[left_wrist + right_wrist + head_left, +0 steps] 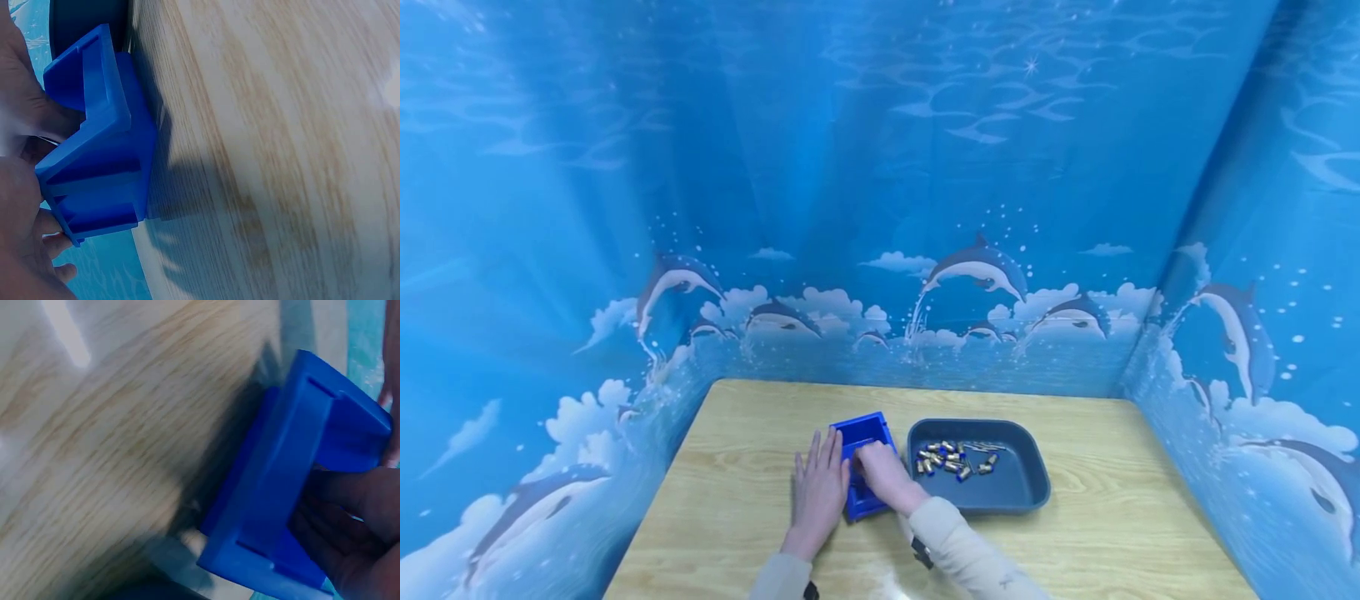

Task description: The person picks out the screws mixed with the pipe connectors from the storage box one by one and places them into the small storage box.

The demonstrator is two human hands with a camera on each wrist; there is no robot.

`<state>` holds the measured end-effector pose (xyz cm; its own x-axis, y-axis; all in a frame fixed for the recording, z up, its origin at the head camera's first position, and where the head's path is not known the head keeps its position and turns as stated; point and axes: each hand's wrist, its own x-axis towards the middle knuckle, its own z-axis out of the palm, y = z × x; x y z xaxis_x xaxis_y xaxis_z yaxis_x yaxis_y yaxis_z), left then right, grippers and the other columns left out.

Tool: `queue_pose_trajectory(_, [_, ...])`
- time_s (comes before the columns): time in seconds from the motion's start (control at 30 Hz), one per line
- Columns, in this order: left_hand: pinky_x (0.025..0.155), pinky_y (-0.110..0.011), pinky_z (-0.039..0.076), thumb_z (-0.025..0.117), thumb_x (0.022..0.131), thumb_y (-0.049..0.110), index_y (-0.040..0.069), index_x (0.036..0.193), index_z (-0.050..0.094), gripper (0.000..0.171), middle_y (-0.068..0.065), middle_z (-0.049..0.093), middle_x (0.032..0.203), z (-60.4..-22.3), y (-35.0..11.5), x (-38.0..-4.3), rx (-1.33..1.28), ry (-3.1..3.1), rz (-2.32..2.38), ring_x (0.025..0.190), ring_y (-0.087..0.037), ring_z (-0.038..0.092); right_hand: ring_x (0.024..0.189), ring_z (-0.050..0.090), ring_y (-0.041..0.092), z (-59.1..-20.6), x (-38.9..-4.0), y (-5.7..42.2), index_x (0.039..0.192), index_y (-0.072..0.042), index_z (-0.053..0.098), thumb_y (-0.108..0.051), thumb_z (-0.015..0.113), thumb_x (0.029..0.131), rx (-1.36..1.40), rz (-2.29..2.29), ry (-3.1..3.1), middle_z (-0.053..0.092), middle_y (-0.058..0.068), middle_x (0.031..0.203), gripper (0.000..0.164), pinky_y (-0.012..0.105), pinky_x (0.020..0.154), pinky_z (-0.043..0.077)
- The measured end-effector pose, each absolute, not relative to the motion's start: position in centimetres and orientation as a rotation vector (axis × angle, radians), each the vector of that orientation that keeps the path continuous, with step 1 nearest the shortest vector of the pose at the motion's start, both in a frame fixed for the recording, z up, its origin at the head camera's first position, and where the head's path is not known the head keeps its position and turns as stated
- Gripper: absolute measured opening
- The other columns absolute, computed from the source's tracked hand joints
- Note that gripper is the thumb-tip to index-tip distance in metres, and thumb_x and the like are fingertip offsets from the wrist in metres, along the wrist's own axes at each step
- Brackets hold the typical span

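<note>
A blue plastic bin (863, 429) stands on the table, left of a dark grey tray. My left hand (820, 496) lies along the bin's left side, its fingers straight and touching the rim. In the left wrist view, that hand's fingers extend past the edge of the bin (106, 181). From the right, my right hand (883, 475) reaches down into the bin. In the right wrist view its thumb and fingers dip behind the bin wall (265, 481), which hides the fingertips; I cannot tell whether they hold anything.
In the dark grey tray (1018, 475) lie several brass-coloured cylindrical pieces (951, 467) with blue ends. Thin metal rods (983, 447) lie beside them. The wood-grain table (1105, 500) meets a blue dolphin-print curtain (820, 208) at the back and sides.
</note>
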<state>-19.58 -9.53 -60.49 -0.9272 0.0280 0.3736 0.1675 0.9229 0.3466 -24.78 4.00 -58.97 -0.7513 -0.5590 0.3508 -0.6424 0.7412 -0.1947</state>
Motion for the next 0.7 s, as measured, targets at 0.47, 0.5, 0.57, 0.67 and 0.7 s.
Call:
queue_pose_trajectory(0.47, [0.115, -0.071, 0.026, 0.053, 0.105, 0.026, 0.003, 0.151, 0.045, 0.052, -0.014, 0.042, 0.159, -60.2, -9.5, -19.5, -0.133, -2.76, -0.54, 0.149, -0.039, 0.031, 0.061, 0.067, 0.019, -60.5, -24.6, 3.8, 0.068, -0.013, 0.066, 0.004, 0.068, 0.079, 0.945, 0.262, -2.623, 0.067, 0.003, 0.07, 0.02, 0.029, 0.05, 0.054])
queue_pose_trajectory(0.5, [0.115, -0.07, 0.026, 0.054, 0.105, 0.025, 0.003, 0.151, 0.046, 0.052, -0.014, 0.042, 0.158, -60.2, -9.5, -19.5, -0.134, -2.759, -0.542, 0.149, -0.039, 0.031, 0.061, 0.067, 0.019, -60.6, -24.5, 3.8, 0.068, -0.013, 0.067, 0.004, 0.068, 0.079, 0.948, 0.26, -2.619, 0.068, 0.004, 0.07, 0.02, 0.029, 0.051, 0.055])
queue_pose_trajectory(0.57, [0.115, -0.07, 0.026, 0.053, 0.105, 0.026, 0.002, 0.151, 0.046, 0.052, -0.014, 0.042, 0.158, -60.3, -9.5, -19.5, -0.134, -2.757, -0.542, 0.149, -0.039, 0.03, 0.062, 0.068, 0.02, -60.6, -24.5, 3.8, 0.069, -0.012, 0.068, 0.004, 0.068, 0.079, 0.948, 0.249, -2.613, 0.068, 0.004, 0.071, 0.019, 0.029, 0.051, 0.055])
queue_pose_trajectory(0.67, [0.115, -0.071, 0.026, 0.053, 0.105, 0.026, 0.002, 0.151, 0.046, 0.052, -0.014, 0.042, 0.158, -60.2, -9.5, -19.5, -0.135, -2.756, -0.542, 0.149, -0.039, 0.031, 0.063, 0.068, 0.019, -60.2, -24.4, 3.8, 0.071, -0.013, 0.069, 0.004, 0.068, 0.079, 0.935, 0.262, -2.625, 0.068, 0.004, 0.072, 0.019, 0.029, 0.051, 0.056])
queue_pose_trajectory(0.7, [0.115, -0.071, 0.026, 0.052, 0.105, 0.026, 0.002, 0.151, 0.046, 0.052, -0.014, 0.042, 0.158, -60.2, -9.5, -19.5, -0.135, -2.757, -0.542, 0.149, -0.04, 0.03, 0.064, 0.068, 0.019, -60.0, -24.4, 3.8, 0.072, -0.013, 0.07, 0.004, 0.069, 0.079, 0.931, 0.292, -2.642, 0.068, 0.003, 0.072, 0.019, 0.028, 0.052, 0.056])
